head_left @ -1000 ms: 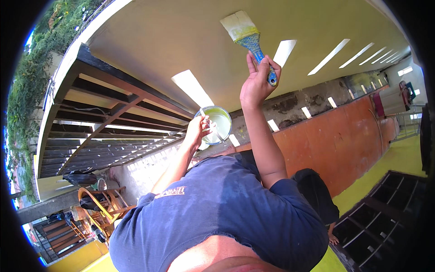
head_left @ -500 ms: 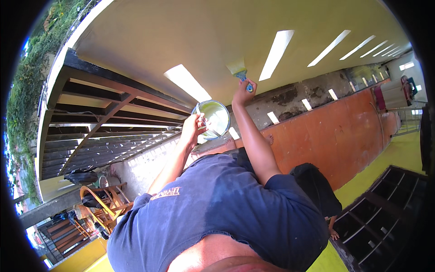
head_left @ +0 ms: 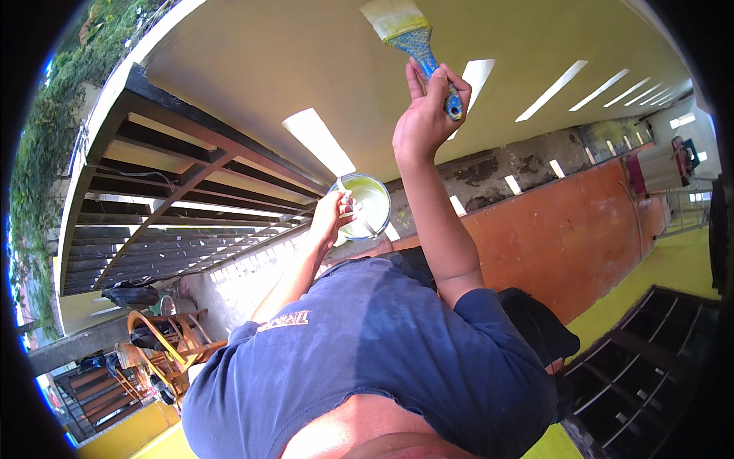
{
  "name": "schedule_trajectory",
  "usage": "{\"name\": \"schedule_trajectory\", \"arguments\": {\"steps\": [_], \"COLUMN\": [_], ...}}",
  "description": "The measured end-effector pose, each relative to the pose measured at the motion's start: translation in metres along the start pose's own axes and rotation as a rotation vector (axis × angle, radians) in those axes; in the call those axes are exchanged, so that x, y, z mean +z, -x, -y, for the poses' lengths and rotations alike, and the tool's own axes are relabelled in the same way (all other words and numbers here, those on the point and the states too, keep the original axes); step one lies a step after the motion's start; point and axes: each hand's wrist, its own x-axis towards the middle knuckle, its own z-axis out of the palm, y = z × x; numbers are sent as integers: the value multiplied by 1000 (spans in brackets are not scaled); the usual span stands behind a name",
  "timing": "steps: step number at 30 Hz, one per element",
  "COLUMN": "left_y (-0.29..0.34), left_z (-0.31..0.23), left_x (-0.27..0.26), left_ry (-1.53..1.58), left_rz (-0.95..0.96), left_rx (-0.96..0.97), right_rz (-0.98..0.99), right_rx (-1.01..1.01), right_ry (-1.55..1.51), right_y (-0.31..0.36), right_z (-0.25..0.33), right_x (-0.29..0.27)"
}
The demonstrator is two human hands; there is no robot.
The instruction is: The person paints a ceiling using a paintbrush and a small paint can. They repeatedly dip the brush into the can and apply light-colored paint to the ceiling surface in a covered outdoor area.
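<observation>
My right hand (head_left: 430,115) is raised and grips the blue handle of a paintbrush (head_left: 413,40). Its wide, pale bristles point up and to the left, coated with light yellow-green paint. Lower and to the left, my left hand (head_left: 330,214) is closed on the rim or handle of a round paint bucket (head_left: 370,200); exactly where the fingers grip is hard to make out. Pale paint shows inside the bucket, and a light-coloured strip lies across its opening. Behind the brush stretches a pale painted wall (head_left: 252,69) with slanting patches of sunlight.
A dark slatted metal frame (head_left: 191,164) runs along the left. Wooden chairs (head_left: 172,340) stand at lower left. To the right lies an orange floor surface (head_left: 550,229) beside a stained strip at the wall's base. A person in dark clothing (head_left: 535,329) is behind my right shoulder.
My right hand has lifted the paintbrush away from the lower wall, up and closer to me. My left hand and the bucket have barely shifted.
</observation>
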Motion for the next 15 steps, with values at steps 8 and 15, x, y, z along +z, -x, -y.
{"name": "schedule_trajectory", "arguments": {"steps": [8,15], "left_y": [-3,-2], "left_z": [-1,-4], "left_x": [0,-2], "left_ry": [25,26], "left_rz": [15,15], "left_rx": [0,-2], "right_rz": [-42,-331], "right_rx": [-27,259], "right_ry": [125,288], "right_y": [7,34], "right_z": [-44,-80], "right_x": [-45,-90]}}
